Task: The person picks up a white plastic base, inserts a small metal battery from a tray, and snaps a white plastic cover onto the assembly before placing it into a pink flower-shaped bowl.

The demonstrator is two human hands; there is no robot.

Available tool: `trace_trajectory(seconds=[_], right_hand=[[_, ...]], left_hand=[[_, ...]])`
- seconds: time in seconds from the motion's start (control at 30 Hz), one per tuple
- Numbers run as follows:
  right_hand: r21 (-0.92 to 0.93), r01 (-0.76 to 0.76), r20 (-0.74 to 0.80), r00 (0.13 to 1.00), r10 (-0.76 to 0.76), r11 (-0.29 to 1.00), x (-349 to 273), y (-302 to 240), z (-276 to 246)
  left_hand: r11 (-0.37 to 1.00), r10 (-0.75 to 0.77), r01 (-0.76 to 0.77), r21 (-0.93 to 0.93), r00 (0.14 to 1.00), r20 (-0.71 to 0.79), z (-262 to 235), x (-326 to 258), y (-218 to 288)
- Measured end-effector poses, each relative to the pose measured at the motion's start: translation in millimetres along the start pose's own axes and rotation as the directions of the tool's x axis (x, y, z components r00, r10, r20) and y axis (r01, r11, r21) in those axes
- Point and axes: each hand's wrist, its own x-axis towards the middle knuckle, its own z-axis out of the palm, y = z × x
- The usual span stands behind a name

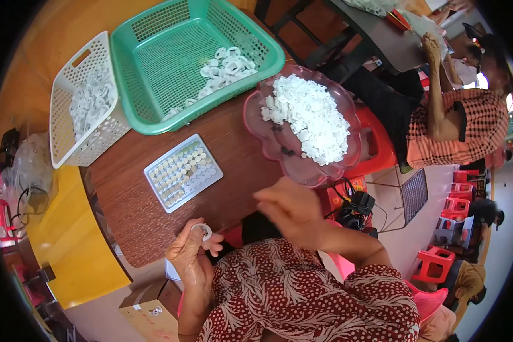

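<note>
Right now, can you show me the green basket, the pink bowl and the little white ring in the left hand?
Green basket (164, 61): head view, on its bare bottom inside.
Pink bowl (302, 170): head view, on its bare near side.
White ring (208, 230): head view, on the right side of its band.

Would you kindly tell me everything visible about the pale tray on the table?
The shallow rectangular tray looks like pale plastic. Small round pale-gold discs sit in rows over much of it; round spots toward its right corner look empty. It lies flat, askew, on the brown table, between the green basket and the left hand, touching neither.
</note>
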Motion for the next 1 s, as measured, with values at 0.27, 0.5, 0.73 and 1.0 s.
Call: trace_trajectory(seconds=[0.27, 0.5, 0.73, 1.0], right_hand=[[0.088, -0.065, 0.023, 0.998, 0.063, 0.994, 7, 0, 20], [-0.242, 0.039, -0.094, 0.994, -0.063, 0.97, 27, 5, -20], [-0.445, -0.125, -0.119, 0.99, 0.08, 0.887, 58, 77, -69], [-0.625, 0.113, 0.07, 0.994, -0.089, 0.772, 99, 114, -39]], left_hand=[[0.991, -0.084, 0.088, -0.097, 0.996, 0.036, 5, 0, 1], [0.997, -0.018, 0.021, -0.079, 0.999, 0.038, -8, 1, -1], [0.996, -0.052, 0.06, -0.072, 0.992, 0.113, 0, 7, -7], [0.993, -0.067, 0.077, -0.093, 0.992, 0.106, 4, 3, -9]])
